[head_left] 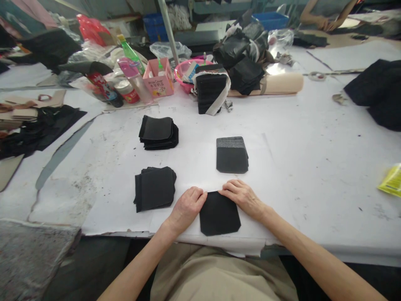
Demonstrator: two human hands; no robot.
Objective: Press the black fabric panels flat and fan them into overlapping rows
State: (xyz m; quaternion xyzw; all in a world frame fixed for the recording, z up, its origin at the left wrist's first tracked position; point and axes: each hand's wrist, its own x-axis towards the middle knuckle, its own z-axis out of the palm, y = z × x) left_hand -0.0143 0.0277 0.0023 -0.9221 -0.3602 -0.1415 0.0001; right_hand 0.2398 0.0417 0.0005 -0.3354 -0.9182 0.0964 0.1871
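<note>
A black fabric piece [219,214] with clipped lower corners lies flat at the table's front edge. My left hand [189,205] pinches its upper left corner, fingers closed. At the upper right corner, my right hand [242,196] grips the same edge between thumb and fingers. Just beyond sits a fanned stack of dark pieces [232,159] with grey top strips. Left of my left hand lies a stack of black pieces [156,189], and behind that a taller black stack [158,129].
A bound black bundle [212,90], a pink basin [183,75], a pink box [159,79] and a beige roll [282,84] line the back. Black cloth [377,94] and a yellow packet [391,180] lie right. Scraps [34,125] are left. Another person's hands [327,24] rest far right.
</note>
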